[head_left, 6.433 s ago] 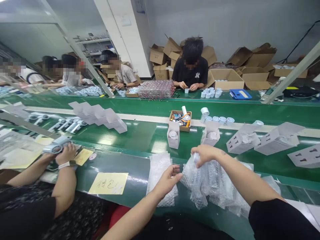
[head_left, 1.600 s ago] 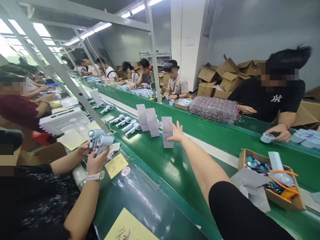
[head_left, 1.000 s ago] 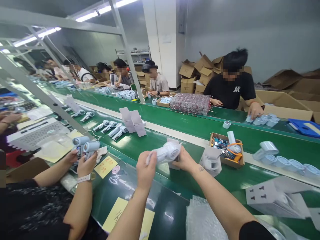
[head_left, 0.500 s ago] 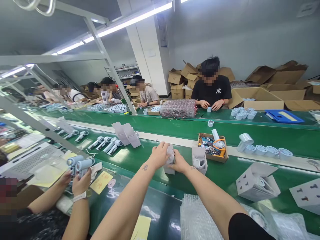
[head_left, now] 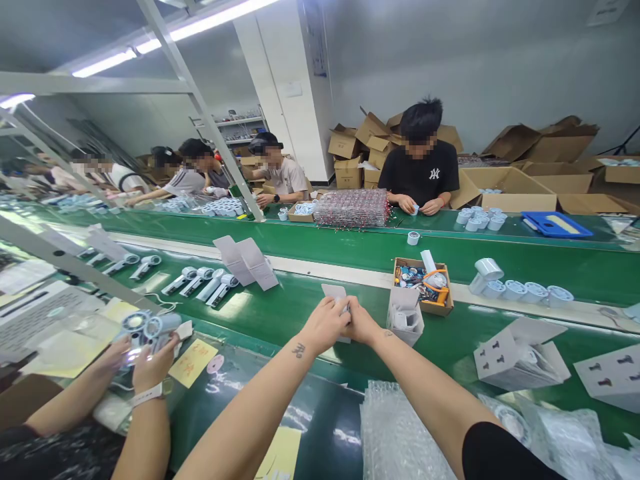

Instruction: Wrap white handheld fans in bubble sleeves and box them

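Observation:
My left hand (head_left: 324, 325) and my right hand (head_left: 361, 323) meet over a small white cardboard box (head_left: 333, 291) on the green belt. The fingers of both are closed around its top, and its raised flap shows behind them. What lies inside the box is hidden by my hands. Just right of my right hand stands another open white box (head_left: 414, 325) holding white parts. Behind that one is a brown carton (head_left: 440, 309) of mixed small parts with an orange strap-like piece.
Handheld fans (head_left: 220, 291) and folded white cartons (head_left: 257, 263) lie to the left. A co-worker's hands (head_left: 150, 367) hold light-blue fans there. Clear bubble bags (head_left: 395, 433) are stacked in front. Printed open boxes (head_left: 520, 357) stand right. Another person (head_left: 420, 167) works across the belt.
My hands have drawn closer together over the box, and its flap now stands up behind them. The clear-wrapped item seen between them is now covered. The view has shifted slightly.

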A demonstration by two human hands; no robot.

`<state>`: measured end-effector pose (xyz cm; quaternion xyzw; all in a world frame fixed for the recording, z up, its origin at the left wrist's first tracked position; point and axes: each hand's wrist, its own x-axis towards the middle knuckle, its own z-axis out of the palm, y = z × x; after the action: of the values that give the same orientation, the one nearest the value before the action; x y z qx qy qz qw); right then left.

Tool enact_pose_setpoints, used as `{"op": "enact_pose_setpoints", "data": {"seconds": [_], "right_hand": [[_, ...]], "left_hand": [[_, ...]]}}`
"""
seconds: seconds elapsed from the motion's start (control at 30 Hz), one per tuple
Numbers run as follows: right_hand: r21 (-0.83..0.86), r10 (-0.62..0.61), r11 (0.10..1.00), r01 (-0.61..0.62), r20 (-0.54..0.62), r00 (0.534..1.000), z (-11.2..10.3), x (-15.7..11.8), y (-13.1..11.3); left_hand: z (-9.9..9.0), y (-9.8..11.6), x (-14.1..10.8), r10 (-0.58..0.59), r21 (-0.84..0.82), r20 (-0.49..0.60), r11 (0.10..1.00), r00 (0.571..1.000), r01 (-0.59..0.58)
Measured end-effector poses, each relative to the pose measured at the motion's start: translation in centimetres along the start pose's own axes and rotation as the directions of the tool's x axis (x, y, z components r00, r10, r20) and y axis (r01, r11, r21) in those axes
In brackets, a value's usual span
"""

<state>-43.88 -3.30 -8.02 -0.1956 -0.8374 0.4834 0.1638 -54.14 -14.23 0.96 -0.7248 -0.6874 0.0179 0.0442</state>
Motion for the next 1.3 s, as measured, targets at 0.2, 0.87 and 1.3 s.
{"op": "enact_pose_setpoints", "data": {"seconds": [0.2, 0.87, 1.3], "right_hand": [[-0.004, 0.017, 1.000, -0.017, 0.000, 1.000, -0.7, -0.2, 0.0], [-0.120, 0.121, 0.986, -0.118, 0.020, 0.992, -3.0, 1.7, -1.2], [-0.314, 0.104, 0.948, -0.056, 0.138, 0.985, -16.3, -20.9, -4.7]], "left_hand": [[-0.2, 1.1, 0.9, -0.051, 0.068, 0.162, 0.997, 0.985, 0.041], [2.4, 10.8, -9.2, -0.334, -0.680, 0.177, 0.639, 0.926, 0.360], [6.0, 25.2, -12.1, 0.107, -0.501, 0.512, 0.843, 0.853, 0.195]]}}
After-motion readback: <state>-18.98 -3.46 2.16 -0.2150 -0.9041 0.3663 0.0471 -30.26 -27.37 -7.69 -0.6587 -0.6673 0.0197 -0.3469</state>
